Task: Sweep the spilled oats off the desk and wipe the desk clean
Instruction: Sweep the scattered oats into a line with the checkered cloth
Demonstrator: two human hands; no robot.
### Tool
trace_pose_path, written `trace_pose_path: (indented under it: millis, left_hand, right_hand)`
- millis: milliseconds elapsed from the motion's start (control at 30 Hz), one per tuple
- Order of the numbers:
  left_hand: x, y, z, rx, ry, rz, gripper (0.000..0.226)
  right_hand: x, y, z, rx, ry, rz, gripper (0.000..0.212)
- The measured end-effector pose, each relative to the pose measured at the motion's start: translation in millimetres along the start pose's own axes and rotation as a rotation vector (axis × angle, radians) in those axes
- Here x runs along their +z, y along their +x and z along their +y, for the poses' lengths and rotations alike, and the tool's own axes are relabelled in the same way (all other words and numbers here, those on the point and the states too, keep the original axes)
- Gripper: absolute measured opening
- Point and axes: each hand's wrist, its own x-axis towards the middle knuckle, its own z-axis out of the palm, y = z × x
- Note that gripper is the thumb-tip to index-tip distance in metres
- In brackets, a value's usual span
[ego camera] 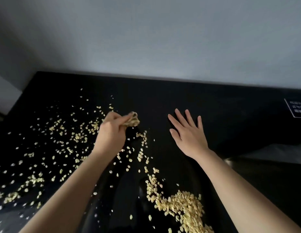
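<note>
Pale yellow oats [70, 137] lie scattered over the left half of the black desk [163, 95]. A thicker heap of oats [181, 206] sits near the front, between my forearms. My left hand [111, 132] is curled at mid-desk and grips a clump of oats [132, 121] at its fingertips, blurred by motion. My right hand [188, 133] rests flat on the desk to the right, fingers straight and spread, holding nothing. No cloth or brush shows in the view.
A grey wall [163, 39] runs along the desk's back edge. A dark label with white text [297, 109] sits at the desk's far right. A grey surface [272, 153] shows past the desk's right edge.
</note>
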Motion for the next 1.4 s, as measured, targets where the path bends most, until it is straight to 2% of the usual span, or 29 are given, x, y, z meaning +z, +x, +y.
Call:
trace_pose_path:
  millis: [133, 300, 467, 667, 733, 833, 867, 933, 1000, 1067, 1200, 1300, 1400]
  left_hand:
    - [-1, 51, -23, -0.052, 0.071, 0.060, 0.037]
    - [30, 68, -26, -0.004, 0.219, -0.092, 0.043]
    - [45, 27, -14, 0.253, 0.171, -0.214, 0.048]
    - [45, -46, 2, 0.522, 0.100, -0.411, 0.052]
    - [43, -68, 7, 0.550, 0.064, -0.514, 0.050]
    - [33, -82, 16, 0.435, -0.039, -0.666, 0.045]
    - [29, -78, 19, 0.380, -0.062, -0.643, 0.045]
    - [27, -60, 23, 0.271, -0.049, -0.497, 0.043]
    - [37, -34, 26, 0.197, 0.033, -0.327, 0.041]
    - [54, -14, 35, 0.162, 0.121, -0.232, 0.043]
    - [84, -16, 57, 0.226, 0.201, -0.290, 0.049]
    - [85, -46, 56, 0.444, 0.180, -0.360, 0.048]
    - [75, -76, 48, 0.544, 0.154, -0.411, 0.049]
  right_hand:
    - [3, 25, -7, 0.021, -0.042, 0.024, 0.059]
    - [5, 25, -7, 0.026, -0.039, 0.052, 0.057]
    - [3, 24, -5, 0.011, 0.046, 0.071, 0.051]
    - [3, -3, 3, -0.041, 0.031, 0.064, 0.055]
    - [4, -21, 7, -0.031, 0.014, 0.046, 0.056]
    - [6, -47, 16, -0.027, -0.007, 0.032, 0.056]
    - [6, -54, 19, -0.028, -0.013, 0.029, 0.055]
    - [8, -68, 24, -0.019, -0.011, 0.029, 0.054]
    - [7, -77, 26, -0.012, 0.006, 0.038, 0.053]
    - [8, -82, 27, -0.012, 0.012, 0.035, 0.054]
    - [10, -90, 32, -0.018, 0.005, 0.043, 0.053]
    - [12, -94, 35, -0.028, 0.021, 0.049, 0.053]
    - [11, -93, 34, -0.026, 0.027, 0.017, 0.057]
